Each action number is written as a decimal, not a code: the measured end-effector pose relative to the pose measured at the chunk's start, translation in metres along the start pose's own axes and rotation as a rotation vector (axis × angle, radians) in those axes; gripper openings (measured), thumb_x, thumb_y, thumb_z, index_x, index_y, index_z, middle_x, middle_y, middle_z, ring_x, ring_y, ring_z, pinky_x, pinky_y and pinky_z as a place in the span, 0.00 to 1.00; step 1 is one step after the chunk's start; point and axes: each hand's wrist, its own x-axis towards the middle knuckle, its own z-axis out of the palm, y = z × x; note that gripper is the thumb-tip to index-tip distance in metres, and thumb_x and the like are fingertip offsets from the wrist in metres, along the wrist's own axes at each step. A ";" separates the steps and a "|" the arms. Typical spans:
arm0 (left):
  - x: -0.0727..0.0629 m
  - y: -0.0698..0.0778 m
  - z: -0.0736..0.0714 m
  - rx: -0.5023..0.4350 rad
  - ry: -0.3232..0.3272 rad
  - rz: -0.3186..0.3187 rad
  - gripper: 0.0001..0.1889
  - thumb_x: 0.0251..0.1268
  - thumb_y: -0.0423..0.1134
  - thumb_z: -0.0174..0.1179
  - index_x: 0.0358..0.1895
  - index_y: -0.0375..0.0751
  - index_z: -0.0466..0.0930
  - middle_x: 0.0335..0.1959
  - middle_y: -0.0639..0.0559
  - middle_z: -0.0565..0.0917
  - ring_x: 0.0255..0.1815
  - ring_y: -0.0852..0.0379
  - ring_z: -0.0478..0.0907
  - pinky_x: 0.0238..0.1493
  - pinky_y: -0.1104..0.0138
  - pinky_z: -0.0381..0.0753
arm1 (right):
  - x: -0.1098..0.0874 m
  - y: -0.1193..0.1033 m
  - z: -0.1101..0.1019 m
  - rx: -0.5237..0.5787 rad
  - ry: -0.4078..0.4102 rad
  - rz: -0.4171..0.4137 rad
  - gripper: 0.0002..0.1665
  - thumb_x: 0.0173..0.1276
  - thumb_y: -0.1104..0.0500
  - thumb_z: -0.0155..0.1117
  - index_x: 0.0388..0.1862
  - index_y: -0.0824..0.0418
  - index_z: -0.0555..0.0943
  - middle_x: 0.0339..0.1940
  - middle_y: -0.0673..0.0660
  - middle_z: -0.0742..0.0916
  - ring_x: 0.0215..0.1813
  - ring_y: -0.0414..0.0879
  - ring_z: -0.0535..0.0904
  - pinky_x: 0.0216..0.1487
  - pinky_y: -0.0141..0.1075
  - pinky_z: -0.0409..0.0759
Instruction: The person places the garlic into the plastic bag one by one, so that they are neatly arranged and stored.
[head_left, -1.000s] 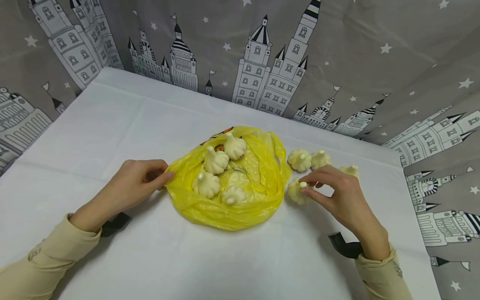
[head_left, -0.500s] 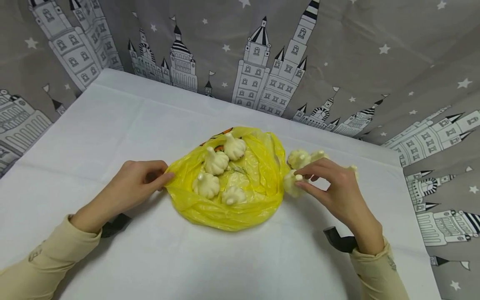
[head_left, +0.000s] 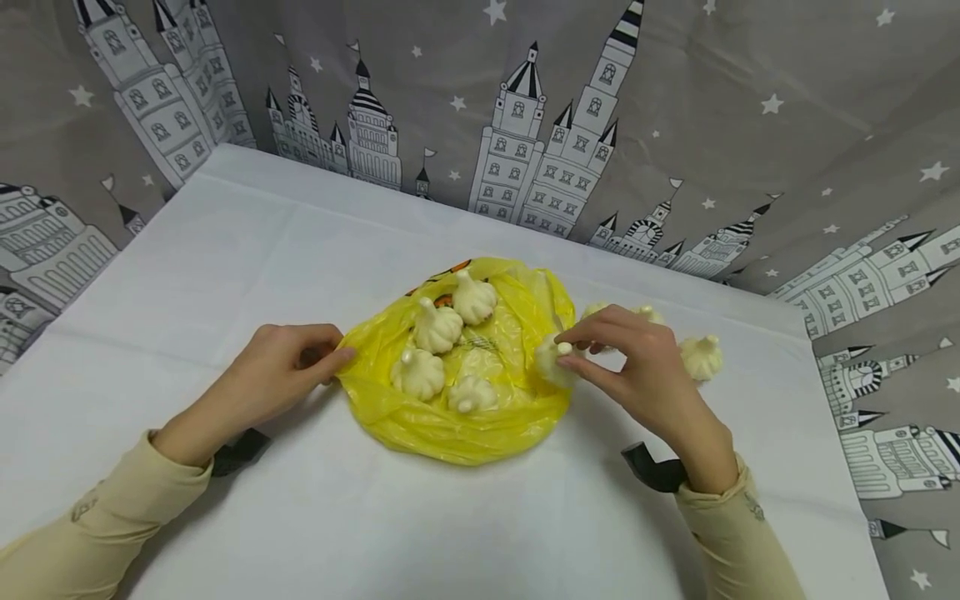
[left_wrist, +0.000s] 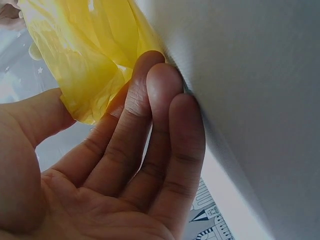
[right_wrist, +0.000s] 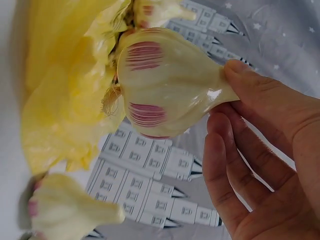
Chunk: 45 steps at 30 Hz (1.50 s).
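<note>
A yellow plastic bag (head_left: 457, 437) lies spread open on the white table, with several garlic bulbs (head_left: 417, 374) inside it. At its left edge my left hand (head_left: 288, 367) pinches the bag's rim between thumb and index finger; the left wrist view shows the other fingers extended beside the yellow film (left_wrist: 85, 55). My right hand (head_left: 637, 367) pinches one garlic bulb (head_left: 551, 360) by its stem, over the bag's right rim. In the right wrist view this bulb (right_wrist: 160, 85) shows purple streaks and a tuft of dry roots, stem toward the thumb.
More garlic bulbs stand on the table right of the bag; one bulb (head_left: 701, 357) is beyond my right hand, and others are partly hidden behind it. A grey curtain (head_left: 712, 100) printed with castles and stars hangs along the table's back and right sides.
My right hand has lifted the garlic bulb from the table beside the bag and carried it left over the rim. The left hand has kept its hold on the bag.
</note>
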 end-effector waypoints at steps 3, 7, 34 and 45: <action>0.000 0.000 0.001 -0.008 -0.004 0.005 0.08 0.78 0.42 0.64 0.36 0.47 0.86 0.25 0.60 0.85 0.27 0.61 0.78 0.34 0.66 0.77 | 0.009 -0.005 0.004 0.013 -0.018 0.004 0.13 0.60 0.61 0.83 0.44 0.54 0.91 0.40 0.45 0.89 0.40 0.40 0.83 0.43 0.32 0.83; 0.001 0.000 0.001 -0.011 -0.005 0.006 0.09 0.78 0.42 0.64 0.36 0.46 0.86 0.24 0.60 0.84 0.26 0.61 0.77 0.33 0.67 0.76 | 0.017 -0.010 0.010 0.045 -0.026 0.007 0.12 0.62 0.60 0.82 0.44 0.53 0.91 0.40 0.46 0.89 0.40 0.42 0.83 0.42 0.34 0.81; 0.001 -0.001 0.001 -0.005 0.001 0.024 0.08 0.78 0.43 0.64 0.36 0.47 0.86 0.25 0.61 0.85 0.26 0.63 0.76 0.34 0.67 0.74 | 0.052 -0.025 0.059 0.094 -0.102 -0.083 0.09 0.67 0.60 0.79 0.45 0.59 0.90 0.41 0.51 0.90 0.43 0.44 0.84 0.46 0.37 0.84; 0.000 0.001 0.000 0.007 0.012 0.023 0.09 0.77 0.41 0.64 0.34 0.48 0.84 0.23 0.60 0.83 0.25 0.61 0.76 0.34 0.66 0.75 | 0.050 -0.013 0.074 0.107 -0.206 0.000 0.09 0.69 0.60 0.77 0.47 0.59 0.90 0.44 0.52 0.90 0.43 0.43 0.83 0.47 0.38 0.85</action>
